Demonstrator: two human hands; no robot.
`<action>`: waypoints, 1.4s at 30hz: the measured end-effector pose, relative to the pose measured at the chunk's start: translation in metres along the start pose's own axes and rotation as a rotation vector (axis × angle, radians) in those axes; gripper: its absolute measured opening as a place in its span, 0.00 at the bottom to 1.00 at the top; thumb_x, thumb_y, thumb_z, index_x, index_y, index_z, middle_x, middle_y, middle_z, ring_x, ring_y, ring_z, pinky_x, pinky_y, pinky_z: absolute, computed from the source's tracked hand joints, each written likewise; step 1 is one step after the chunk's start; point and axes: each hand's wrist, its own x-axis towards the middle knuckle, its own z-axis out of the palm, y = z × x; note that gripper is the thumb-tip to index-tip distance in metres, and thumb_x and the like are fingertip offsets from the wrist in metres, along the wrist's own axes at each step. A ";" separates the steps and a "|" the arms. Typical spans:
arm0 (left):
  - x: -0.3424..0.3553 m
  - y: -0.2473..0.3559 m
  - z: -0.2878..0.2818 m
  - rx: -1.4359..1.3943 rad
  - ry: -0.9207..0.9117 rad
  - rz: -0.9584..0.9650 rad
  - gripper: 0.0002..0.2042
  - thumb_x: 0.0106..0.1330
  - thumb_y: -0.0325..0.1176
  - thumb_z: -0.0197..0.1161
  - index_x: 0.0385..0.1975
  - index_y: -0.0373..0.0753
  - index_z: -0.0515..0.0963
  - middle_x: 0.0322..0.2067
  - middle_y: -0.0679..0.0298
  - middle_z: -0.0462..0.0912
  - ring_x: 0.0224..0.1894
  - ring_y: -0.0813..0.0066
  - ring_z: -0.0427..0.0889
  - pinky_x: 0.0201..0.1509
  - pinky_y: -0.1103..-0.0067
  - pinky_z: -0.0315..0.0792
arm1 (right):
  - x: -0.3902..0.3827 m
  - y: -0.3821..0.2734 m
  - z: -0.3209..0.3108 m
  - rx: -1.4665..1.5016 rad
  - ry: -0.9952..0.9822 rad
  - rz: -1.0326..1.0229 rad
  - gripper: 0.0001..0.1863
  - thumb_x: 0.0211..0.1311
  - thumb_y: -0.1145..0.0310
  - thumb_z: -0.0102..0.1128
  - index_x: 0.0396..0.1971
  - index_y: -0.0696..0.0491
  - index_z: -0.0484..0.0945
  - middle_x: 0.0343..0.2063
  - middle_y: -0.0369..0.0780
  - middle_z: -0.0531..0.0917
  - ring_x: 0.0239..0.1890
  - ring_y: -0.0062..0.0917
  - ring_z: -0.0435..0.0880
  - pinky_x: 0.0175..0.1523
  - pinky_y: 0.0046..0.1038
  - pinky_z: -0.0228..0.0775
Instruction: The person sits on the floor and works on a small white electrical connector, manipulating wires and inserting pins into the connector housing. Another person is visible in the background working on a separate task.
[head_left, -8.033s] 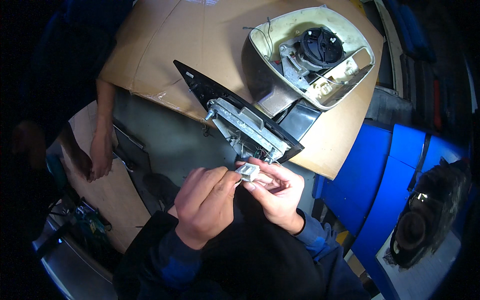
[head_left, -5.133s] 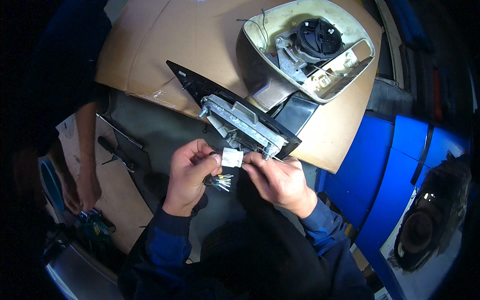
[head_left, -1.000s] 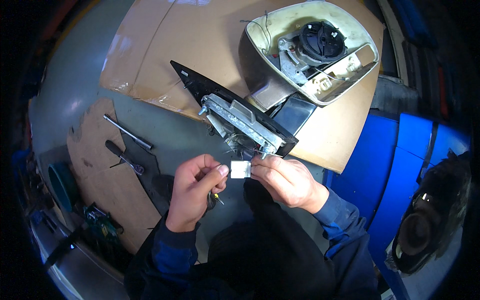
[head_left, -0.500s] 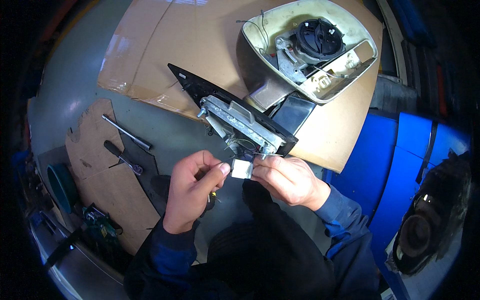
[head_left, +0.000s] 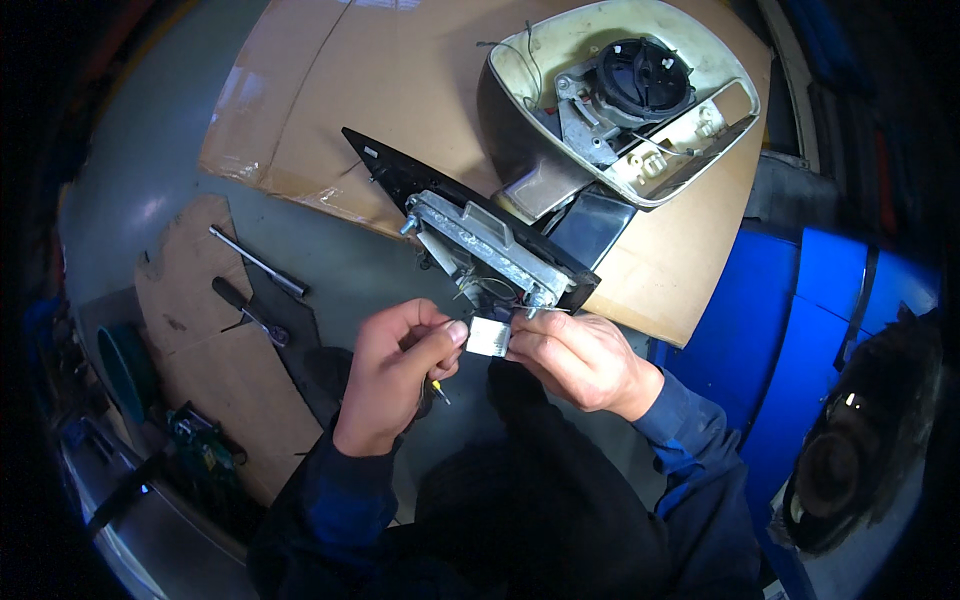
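A car side mirror lies without its glass, its pale housing (head_left: pixel 495 120) at the back and its black triangular mounting base (head_left: pixel 375 165) nearer me. Wires run from the metal bracket (head_left: pixel 480 240) on the base to a connector with a white label (head_left: pixel 488 337). My right hand (head_left: pixel 585 362) pinches this connector's right side, close under the bracket's stud. At its left edge, my left hand (head_left: pixel 395 375) is closed, thumb against forefinger. A slim tool with a yellow part and a metal tip (head_left: pixel 440 392) sticks out below its fingers; the rest is hidden.
Cardboard (head_left: pixel 300 110) covers the surface under the mirror. To the left, a ratchet (head_left: pixel 250 312) and a metal extension bar (head_left: pixel 260 260) lie by a cut cardboard piece (head_left: pixel 190 320). Blue panels (head_left: pixel 770 340) and a dark, worn car part (head_left: pixel 840 450) are at the right.
The view has shifted slightly. The labelled connector has tilted a little in my fingers, and more of the yellow tool shows below my left hand.
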 end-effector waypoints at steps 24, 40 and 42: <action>-0.030 0.009 0.017 0.882 0.112 0.937 0.10 0.57 0.17 0.77 0.34 0.34 0.83 0.32 0.57 0.89 0.31 0.61 0.89 0.36 0.74 0.82 | 0.021 -0.040 0.037 -0.128 0.339 0.200 0.27 0.51 0.76 0.87 0.53 0.63 0.88 0.47 0.51 0.91 0.42 0.36 0.95 0.47 0.30 0.88; -0.034 0.011 0.027 0.893 0.151 1.012 0.11 0.56 0.18 0.80 0.36 0.33 0.85 0.34 0.57 0.89 0.31 0.58 0.89 0.35 0.72 0.83 | 0.008 -0.035 0.043 -0.046 0.409 0.236 0.29 0.55 0.74 0.86 0.56 0.63 0.85 0.47 0.51 0.92 0.44 0.39 0.95 0.46 0.32 0.88; -0.034 0.015 0.029 0.899 0.145 0.986 0.11 0.57 0.18 0.79 0.37 0.33 0.84 0.34 0.57 0.89 0.33 0.58 0.89 0.37 0.71 0.83 | 0.008 -0.036 0.043 -0.037 0.421 0.240 0.29 0.55 0.73 0.86 0.56 0.63 0.85 0.47 0.52 0.91 0.44 0.40 0.95 0.46 0.32 0.88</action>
